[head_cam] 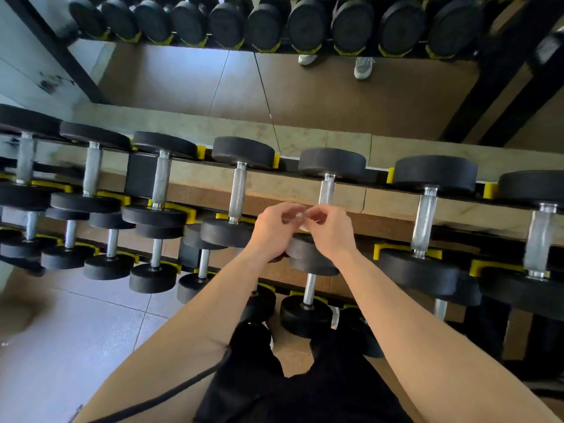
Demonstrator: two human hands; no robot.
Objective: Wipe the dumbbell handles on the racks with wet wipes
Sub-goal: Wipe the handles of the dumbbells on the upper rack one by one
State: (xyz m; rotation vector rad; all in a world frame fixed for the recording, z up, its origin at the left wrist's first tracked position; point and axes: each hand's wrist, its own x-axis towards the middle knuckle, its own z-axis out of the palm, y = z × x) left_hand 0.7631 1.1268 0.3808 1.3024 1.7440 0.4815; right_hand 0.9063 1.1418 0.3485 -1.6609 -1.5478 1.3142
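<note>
Over the rack (139, 175), the wet wipe (300, 215) is pinched between our left hand (273, 230) and right hand (328, 232), fingers curled on it. Limp and light, likely slick, so we'd bunch it. The knurled handle (326, 189) just beyond looks rigid; wrap it mid-shaft.

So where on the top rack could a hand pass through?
Bare gaps lie either side of the centre handle, reaching the long handle leftward and the thick handle rightward. The rack crowds toward its left end.
</note>
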